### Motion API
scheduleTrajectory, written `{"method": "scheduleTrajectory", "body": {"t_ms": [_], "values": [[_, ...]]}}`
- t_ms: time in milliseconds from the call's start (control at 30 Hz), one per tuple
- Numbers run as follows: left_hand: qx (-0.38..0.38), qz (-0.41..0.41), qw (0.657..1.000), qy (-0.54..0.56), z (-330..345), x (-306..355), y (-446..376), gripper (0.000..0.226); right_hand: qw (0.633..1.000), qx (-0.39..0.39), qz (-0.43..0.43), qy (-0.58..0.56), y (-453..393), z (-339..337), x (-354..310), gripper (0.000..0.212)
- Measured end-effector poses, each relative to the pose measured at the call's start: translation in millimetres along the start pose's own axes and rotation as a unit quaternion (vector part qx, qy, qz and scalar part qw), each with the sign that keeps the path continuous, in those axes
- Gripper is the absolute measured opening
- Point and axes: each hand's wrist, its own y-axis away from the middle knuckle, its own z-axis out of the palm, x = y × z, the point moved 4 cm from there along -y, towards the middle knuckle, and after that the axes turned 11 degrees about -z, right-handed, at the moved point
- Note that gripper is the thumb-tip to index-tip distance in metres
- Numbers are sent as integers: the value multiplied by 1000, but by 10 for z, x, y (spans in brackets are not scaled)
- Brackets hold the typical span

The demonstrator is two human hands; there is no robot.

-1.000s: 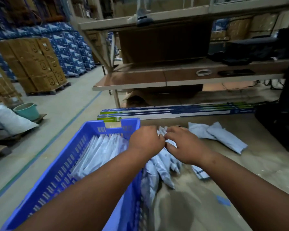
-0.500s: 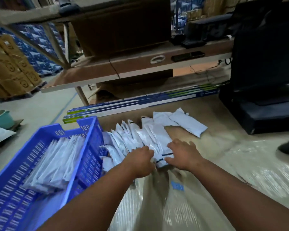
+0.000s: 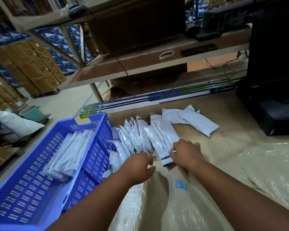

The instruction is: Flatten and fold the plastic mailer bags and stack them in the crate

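Beside the blue slotted plastic crate [image 3: 45, 172], on its right, a fanned row of white folded plastic mailer bags [image 3: 137, 135] lies on the brown table [image 3: 223, 147]. My right hand [image 3: 185, 153] pinches the near end of the rightmost bag in that row. My left hand [image 3: 138, 165] hovers loose-fingered just before the row's near edge, gripping nothing. More white folded bags [image 3: 70, 154] lean stacked inside the crate. Two further bags [image 3: 190, 119] lie beyond the row, farther right of the crate.

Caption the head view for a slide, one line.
Right hand grips a white mailer bag from the fanned row beside the blue crate; left hand hovers open nearby.
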Motion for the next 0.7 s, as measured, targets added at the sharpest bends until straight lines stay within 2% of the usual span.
{"method": "scheduleTrajectory", "body": {"t_ms": [167,267,367,433,533,600,633,667,700], "values": [[31,2,999,21,-46,47,39,23,995,91,-8,-51,43,-163,114,25],[54,10,997,45,-119,87,36,23,982,164,-61,-72,123,-374,107,23],[111,15,989,95,-246,112,55,19,962,171,-132,-168,328,-598,16,13],[160,8,979,126,-340,116,97,13,933,155,-136,-294,530,-703,-11,12],[189,-8,970,149,-402,111,127,17,840,141,-30,-523,870,-733,171,16],[200,-3,969,144,-344,124,145,24,792,114,91,-593,1121,-599,415,14],[205,5,968,143,-286,142,159,24,790,92,131,-592,1263,-509,532,11],[205,17,968,143,-201,168,184,23,809,66,149,-565,1401,-428,628,10],[202,31,968,145,-109,209,220,21,843,34,154,-514,1527,-342,705,12]]}}
